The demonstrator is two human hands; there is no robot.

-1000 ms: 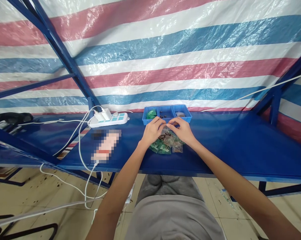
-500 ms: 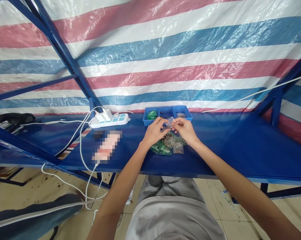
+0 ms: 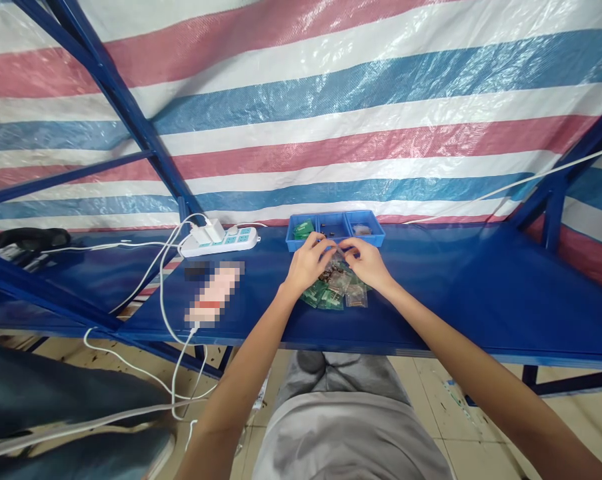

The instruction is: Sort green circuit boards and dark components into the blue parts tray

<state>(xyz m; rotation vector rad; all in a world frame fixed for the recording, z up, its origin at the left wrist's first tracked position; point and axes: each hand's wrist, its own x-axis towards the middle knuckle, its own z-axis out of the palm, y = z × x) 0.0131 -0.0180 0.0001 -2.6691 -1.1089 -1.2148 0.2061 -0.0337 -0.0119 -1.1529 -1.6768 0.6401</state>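
My left hand [image 3: 308, 265] and my right hand [image 3: 369, 261] meet over the middle of the blue table. Between their fingertips is a small clear plastic bag [image 3: 337, 256], pinched from both sides near its top. Its contents are too small to make out. Just below lies a pile of small bags [image 3: 331, 293], some with green pieces and some clear with small metal-looking parts. Behind my hands stands a blue three-compartment tray [image 3: 379, 232]. Green packets [image 3: 303, 230] lie in its left compartment, small dark parts in the middle one, and clear bags [image 3: 361, 230] in the right one.
To the left, a white power strip [image 3: 221, 244] with plugged-in chargers has white cables running over the table edge. A blurred pinkish object [image 3: 215, 293] lies in front of it. Blue metal posts [image 3: 125, 107] and a striped sheet [image 3: 361, 147] stand behind. Another person's legs [image 3: 65, 393] show at lower left.
The small clear bag has moved slightly down toward the pile, and my fingertips have drawn closer together over it. At lower left, the other person's legs have come further into view.
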